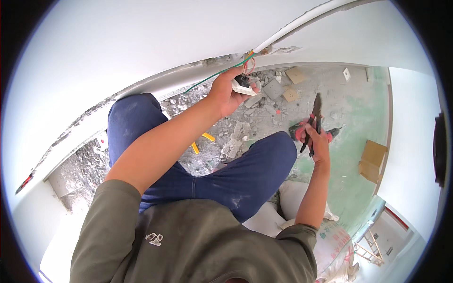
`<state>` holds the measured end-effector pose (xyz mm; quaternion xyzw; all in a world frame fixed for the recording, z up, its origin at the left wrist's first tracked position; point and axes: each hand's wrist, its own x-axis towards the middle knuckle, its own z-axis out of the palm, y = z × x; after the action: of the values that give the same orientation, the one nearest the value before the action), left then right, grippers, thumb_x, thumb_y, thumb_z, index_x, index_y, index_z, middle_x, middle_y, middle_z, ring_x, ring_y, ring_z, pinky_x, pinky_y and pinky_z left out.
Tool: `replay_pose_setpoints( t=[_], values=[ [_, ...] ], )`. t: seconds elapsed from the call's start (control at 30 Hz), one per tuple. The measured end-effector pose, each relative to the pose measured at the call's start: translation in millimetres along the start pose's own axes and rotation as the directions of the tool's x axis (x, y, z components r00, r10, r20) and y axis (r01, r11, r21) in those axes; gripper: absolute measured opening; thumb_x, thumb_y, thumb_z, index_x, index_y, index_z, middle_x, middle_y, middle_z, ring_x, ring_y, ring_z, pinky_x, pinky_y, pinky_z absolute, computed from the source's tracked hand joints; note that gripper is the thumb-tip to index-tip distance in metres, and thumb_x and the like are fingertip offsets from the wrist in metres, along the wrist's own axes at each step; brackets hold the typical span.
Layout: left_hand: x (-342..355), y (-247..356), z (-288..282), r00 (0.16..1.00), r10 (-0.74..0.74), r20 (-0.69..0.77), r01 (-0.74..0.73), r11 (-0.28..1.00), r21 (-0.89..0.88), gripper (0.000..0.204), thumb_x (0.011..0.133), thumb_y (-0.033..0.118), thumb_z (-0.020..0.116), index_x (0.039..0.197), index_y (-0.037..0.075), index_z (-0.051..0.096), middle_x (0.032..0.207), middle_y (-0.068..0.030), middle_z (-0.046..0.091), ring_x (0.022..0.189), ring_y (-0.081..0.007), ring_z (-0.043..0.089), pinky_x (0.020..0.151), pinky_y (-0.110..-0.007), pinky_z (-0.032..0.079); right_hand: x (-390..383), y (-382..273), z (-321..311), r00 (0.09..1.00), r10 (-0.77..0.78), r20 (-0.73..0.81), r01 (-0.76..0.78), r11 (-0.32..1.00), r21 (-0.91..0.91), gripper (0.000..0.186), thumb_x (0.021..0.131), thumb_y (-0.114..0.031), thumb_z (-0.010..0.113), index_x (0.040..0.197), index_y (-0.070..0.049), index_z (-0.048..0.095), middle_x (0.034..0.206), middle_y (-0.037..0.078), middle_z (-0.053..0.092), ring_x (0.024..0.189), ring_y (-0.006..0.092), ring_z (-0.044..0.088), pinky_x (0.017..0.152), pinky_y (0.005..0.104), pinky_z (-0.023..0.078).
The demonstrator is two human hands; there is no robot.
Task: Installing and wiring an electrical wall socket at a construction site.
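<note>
My left hand [224, 94] is closed on a white wall socket or switch with a black back [243, 87], held at the wall's base. Red, yellow and green wires [250, 61] run near it from a white conduit [283, 31] in a channel in the wall. My right hand [315, 139], out to the right, is closed around dark long-nosed pliers [315, 107], their jaws upward. A red and black cordless drill [296, 131] lies on the floor just beneath the pliers.
Rubble and board scraps [272, 88] cover the floor ahead, with yellow-handled tools [207, 137] between my knees. Cardboard [373, 160] lies by the right wall. Filled sacks [332, 250] sit by my right side. A ladder [372, 250] shows at lower right; wires [23, 184] protrude at far left.
</note>
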<state>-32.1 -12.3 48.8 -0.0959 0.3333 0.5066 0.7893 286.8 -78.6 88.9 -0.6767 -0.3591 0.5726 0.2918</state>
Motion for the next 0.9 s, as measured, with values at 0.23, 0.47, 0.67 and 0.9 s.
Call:
replay_pose_setpoints(
  t=[0.23, 0.47, 0.67, 0.9],
  values=[
    [4.7, -5.1, -1.5, 0.999, 0.012, 0.030, -0.012, 1.000, 0.008, 0.027, 0.090, 0.023, 0.065, 0.106, 0.003, 0.057, 0.093, -0.0111, 0.058, 0.087, -0.0271, 0.062, 0.089, -0.051, 0.054, -5.1, -49.0, 98.2, 0.982, -0.064, 0.179, 0.173, 0.684, -0.709, 0.035, 0.089, -0.036, 0.061, 0.087, -0.002, 0.068, 0.073, 0.012, 0.065, 0.073, 0.0255, 0.063, 0.069, 0.0384, 0.047],
    [2.7, -4.9, -1.8, 0.999, 0.023, 0.044, -0.028, 0.993, 0.114, 0.026, 0.094, 0.027, 0.060, 0.112, 0.008, 0.058, 0.103, -0.0064, 0.059, 0.094, -0.0226, 0.061, 0.089, -0.048, 0.053, -12.3, -58.3, 117.1, 0.995, -0.042, 0.095, 0.102, 0.536, -0.838, 0.037, 0.090, -0.037, 0.060, 0.088, 0.000, 0.064, 0.079, 0.024, 0.064, 0.083, 0.0433, 0.063, 0.073, 0.0475, 0.047],
    [5.6, -5.0, -6.5, 0.997, 0.028, 0.073, -0.037, 0.991, 0.129, 0.029, 0.095, 0.027, 0.058, 0.117, 0.008, 0.056, 0.107, -0.0076, 0.059, 0.099, -0.0237, 0.062, 0.088, -0.047, 0.054, -7.7, -71.1, 137.9, 0.994, -0.032, 0.105, 0.107, 0.505, -0.856, 0.034, 0.091, -0.034, 0.059, 0.096, -0.001, 0.063, 0.086, 0.025, 0.065, 0.088, 0.0445, 0.062, 0.077, 0.0500, 0.047],
    [15.8, -6.7, -13.8, 0.998, 0.042, 0.055, -0.053, 0.978, 0.204, 0.028, 0.096, 0.030, 0.059, 0.112, 0.007, 0.060, 0.101, -0.0073, 0.062, 0.083, -0.0187, 0.064, 0.079, -0.042, 0.057, -10.4, -75.5, 144.1, 0.971, -0.163, 0.176, 0.225, 0.360, -0.905, 0.033, 0.092, -0.030, 0.060, 0.099, 0.002, 0.061, 0.095, 0.027, 0.065, 0.094, 0.0461, 0.060, 0.082, 0.0520, 0.047]
  ],
)
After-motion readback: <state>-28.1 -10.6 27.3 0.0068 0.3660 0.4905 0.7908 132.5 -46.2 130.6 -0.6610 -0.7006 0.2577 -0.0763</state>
